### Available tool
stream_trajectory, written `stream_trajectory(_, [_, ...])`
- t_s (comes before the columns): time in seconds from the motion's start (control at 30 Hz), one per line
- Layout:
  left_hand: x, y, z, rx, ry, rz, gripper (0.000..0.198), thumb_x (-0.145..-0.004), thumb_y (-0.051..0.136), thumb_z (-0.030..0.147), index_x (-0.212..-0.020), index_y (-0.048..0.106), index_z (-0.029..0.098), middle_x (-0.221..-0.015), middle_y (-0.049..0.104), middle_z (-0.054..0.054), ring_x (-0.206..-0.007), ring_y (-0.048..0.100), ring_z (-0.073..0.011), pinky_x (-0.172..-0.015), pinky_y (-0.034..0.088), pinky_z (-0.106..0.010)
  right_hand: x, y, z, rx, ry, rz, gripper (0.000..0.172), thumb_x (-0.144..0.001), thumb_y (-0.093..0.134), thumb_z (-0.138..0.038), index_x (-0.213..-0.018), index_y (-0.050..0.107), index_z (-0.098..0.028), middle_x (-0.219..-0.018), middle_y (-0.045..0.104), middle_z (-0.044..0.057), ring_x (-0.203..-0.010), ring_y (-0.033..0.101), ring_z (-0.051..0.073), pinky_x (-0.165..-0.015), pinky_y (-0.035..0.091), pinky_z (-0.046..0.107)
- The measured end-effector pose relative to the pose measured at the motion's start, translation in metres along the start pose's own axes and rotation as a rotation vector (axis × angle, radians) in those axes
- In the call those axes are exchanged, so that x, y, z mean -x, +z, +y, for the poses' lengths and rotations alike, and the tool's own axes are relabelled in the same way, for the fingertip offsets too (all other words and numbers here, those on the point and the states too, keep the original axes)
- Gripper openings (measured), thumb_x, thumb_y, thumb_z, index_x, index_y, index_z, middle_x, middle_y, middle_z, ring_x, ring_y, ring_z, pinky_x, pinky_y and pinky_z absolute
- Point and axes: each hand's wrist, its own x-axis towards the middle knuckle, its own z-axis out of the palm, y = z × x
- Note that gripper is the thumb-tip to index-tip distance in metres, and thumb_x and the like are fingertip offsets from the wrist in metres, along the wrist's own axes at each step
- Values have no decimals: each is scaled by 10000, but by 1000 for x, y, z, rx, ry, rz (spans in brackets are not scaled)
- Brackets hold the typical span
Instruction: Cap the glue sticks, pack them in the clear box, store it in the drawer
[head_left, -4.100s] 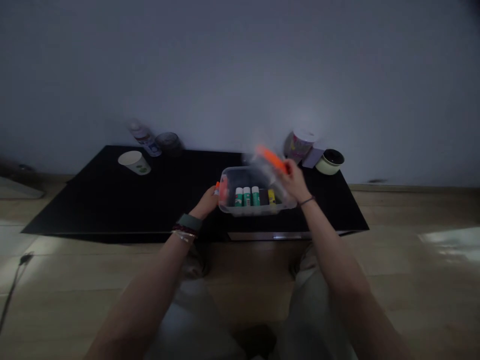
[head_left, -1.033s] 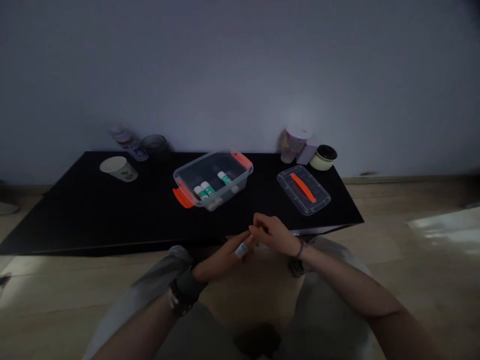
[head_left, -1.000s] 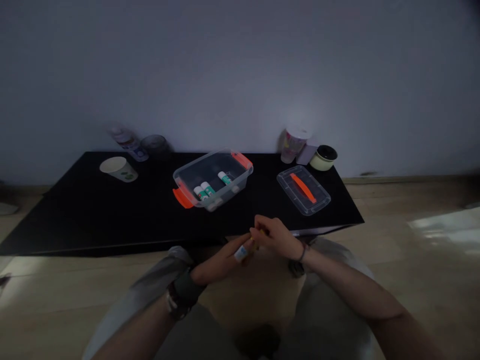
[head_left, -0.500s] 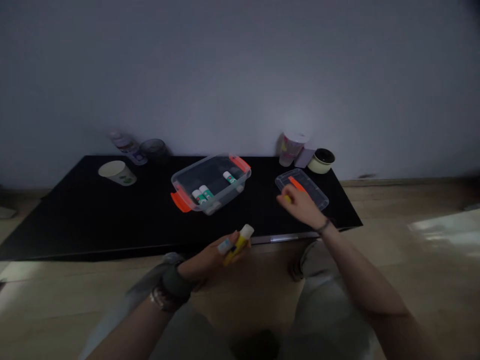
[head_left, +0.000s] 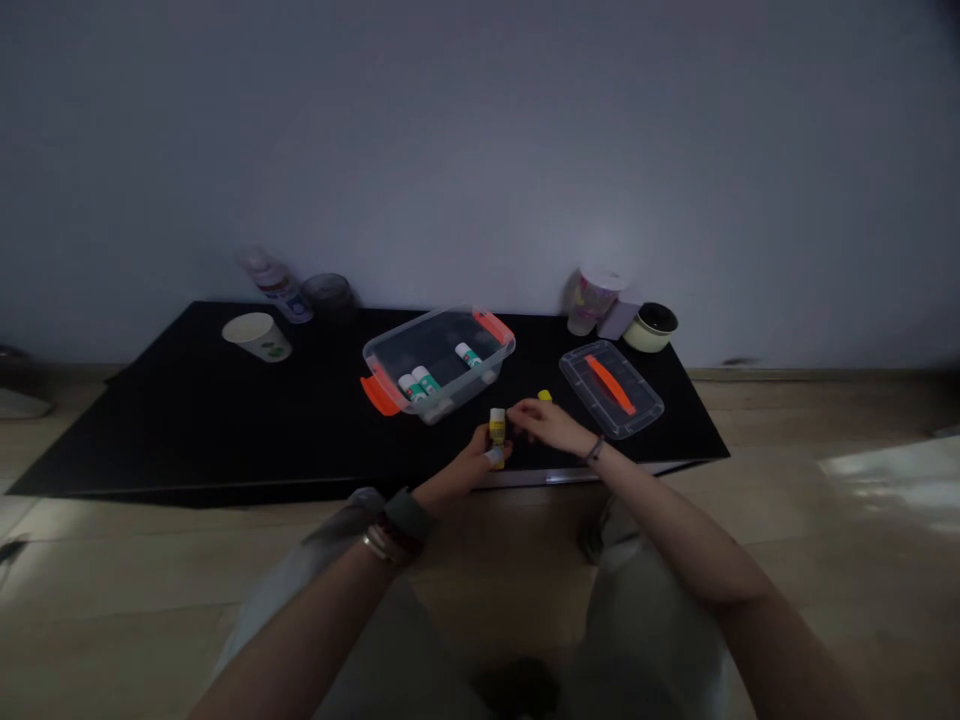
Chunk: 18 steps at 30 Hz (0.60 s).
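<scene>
The left hand (head_left: 480,462) clamps its fingers round the base of a yellow glue stick (head_left: 497,424), upright at the desk's (head_left: 225,420) front edge. The right hand (head_left: 551,425) is just beside it. In the dim blur I cannot tell whether its fingers are together or apart.

You have no text here that can be read. The green-and-white glue sticks (head_left: 418,383) in the clear box (head_left: 480,372) carry labels, but they are too small and dim to make out. The same goes for the green print on the paper cup (head_left: 259,335), the label on the bottle (head_left: 277,285) and the yellow glue stick (head_left: 496,425) in your left hand (head_left: 472,468).
</scene>
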Motion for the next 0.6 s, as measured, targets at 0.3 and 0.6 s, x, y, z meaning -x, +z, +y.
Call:
stream_trajectory(0.3, [14, -5, 2, -732, 310, -185, 724, -898, 583, 301, -1544, 301, 134, -1561, 391, -218, -1457, 358, -326, -1158, 327, -520, -14, -32, 27, 267, 284, 204, 237, -935, 616, -330, -1065, 640, -134, -1020, 726, 112, -928, 691, 206, -761, 505, 273])
stream_trajectory(0.6, [11, -34, 7, -1572, 615, -121, 373, -926, 536, 154, -1290, 616, 152, -1352, 630, -135, -1390, 461, -265, -1142, 343, -445, -43, -57, 30, 742, 460, 237, 293, -979, 530, -347, -1147, 653, -141, -1134, 701, 171, -1050, 671, 260, -816, 476, 304])
